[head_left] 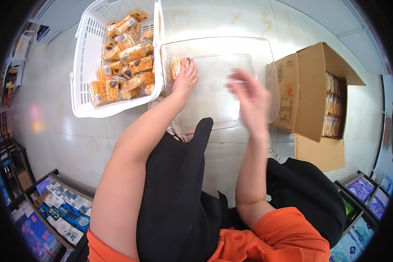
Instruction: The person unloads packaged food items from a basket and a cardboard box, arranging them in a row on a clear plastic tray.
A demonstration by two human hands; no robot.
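A clear plastic bin [214, 107] stands on the floor between my legs. Inside its left end, my left hand [185, 79] is closed on a wrapped snack bar [175, 68], orange-yellow in a see-through wrapper. Over the right part of the bin hovers my right hand [252, 97], smeared by motion. Its finger posture is unclear, and I make out nothing in it. On the left stands a white plastic basket [84, 65] holding many similar wrapped snack bars [133, 53], heaped loosely.
An open cardboard box [308, 87] lies on its side at the right, with packed snack bars [332, 105] inside. Shelves of packaged goods [65, 212] flank me at lower left and lower right [361, 190]. Pale tiles [183, 19] cover the floor.
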